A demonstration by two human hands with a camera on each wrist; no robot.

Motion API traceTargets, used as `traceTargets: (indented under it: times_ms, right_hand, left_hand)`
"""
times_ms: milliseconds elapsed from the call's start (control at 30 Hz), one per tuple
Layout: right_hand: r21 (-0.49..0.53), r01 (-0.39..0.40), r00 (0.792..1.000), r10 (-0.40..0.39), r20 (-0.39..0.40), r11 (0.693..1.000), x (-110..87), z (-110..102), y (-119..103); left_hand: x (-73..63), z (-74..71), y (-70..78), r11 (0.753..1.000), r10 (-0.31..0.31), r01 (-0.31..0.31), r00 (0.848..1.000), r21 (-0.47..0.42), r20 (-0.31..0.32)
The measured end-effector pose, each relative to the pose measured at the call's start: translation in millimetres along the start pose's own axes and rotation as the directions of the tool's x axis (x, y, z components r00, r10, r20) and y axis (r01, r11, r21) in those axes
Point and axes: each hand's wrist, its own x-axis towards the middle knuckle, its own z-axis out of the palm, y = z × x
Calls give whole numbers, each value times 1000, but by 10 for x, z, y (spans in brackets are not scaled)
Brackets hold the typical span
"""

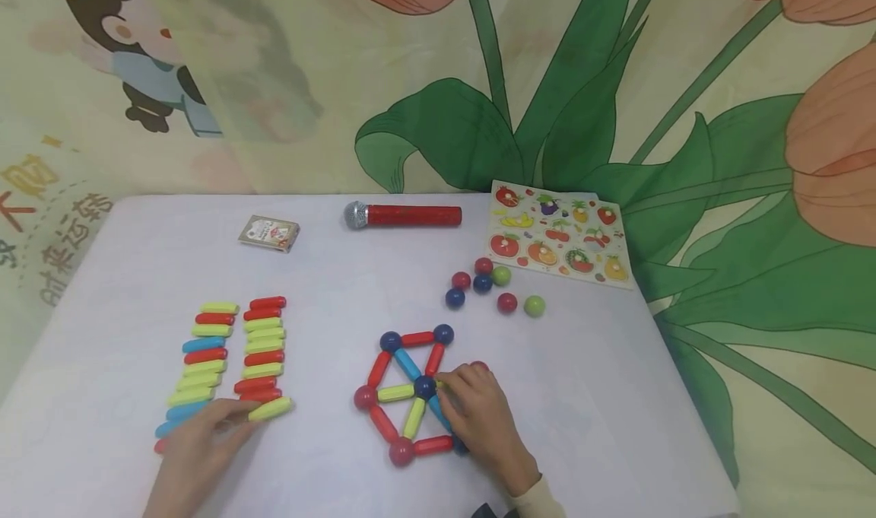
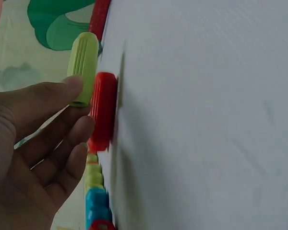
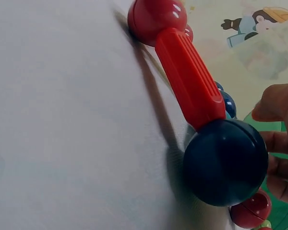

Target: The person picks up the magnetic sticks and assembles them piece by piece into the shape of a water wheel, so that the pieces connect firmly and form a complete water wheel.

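Note:
My left hand (image 1: 205,446) pinches a yellow-green magnetic rod (image 2: 85,67) between thumb and fingers, just above the near end of the right-hand row of rods. On the right, a flat wheel-like figure of balls and rods lies around a central dark-blue ball (image 1: 425,387). My right hand (image 1: 482,415) reaches over its right side, fingertips on a mostly hidden yellow-green rod (image 1: 440,383) beside that ball. A red ball (image 1: 480,366) peeks out behind this hand. In the right wrist view, a blue ball (image 3: 225,163) and red rod (image 3: 189,79) stand close, left of the fingers.
Two rows of red, blue and yellow-green rods (image 1: 263,345) lie at left. Several loose balls (image 1: 507,303) sit beyond the figure. Toward the back are a small card box (image 1: 270,233), a red microphone (image 1: 411,215) and a fruit picture board (image 1: 557,233).

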Motion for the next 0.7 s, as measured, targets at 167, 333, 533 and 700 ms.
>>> traceTargets:
  times_ms: [167, 333, 533, 700]
  right_hand:
    - [-65, -3, 998, 7, 68, 998, -34, 66, -72]
    - [-91, -50, 997, 55, 50, 995, -18, 124, -148]
    - [-120, -95, 993, 103, 65, 988, 21, 183, -201]
    - [-149, -91, 991, 104, 82, 985, 44, 122, -186]
  left_hand:
    - [230, 239, 318, 979, 32, -45, 997, -197, -69]
    - [689, 658, 732, 873, 131, -116, 991, -474, -3]
    - [1020, 907, 986, 771, 276, -191, 960, -607, 48]
    - [937, 876, 962, 796, 215, -122, 972, -593, 89]
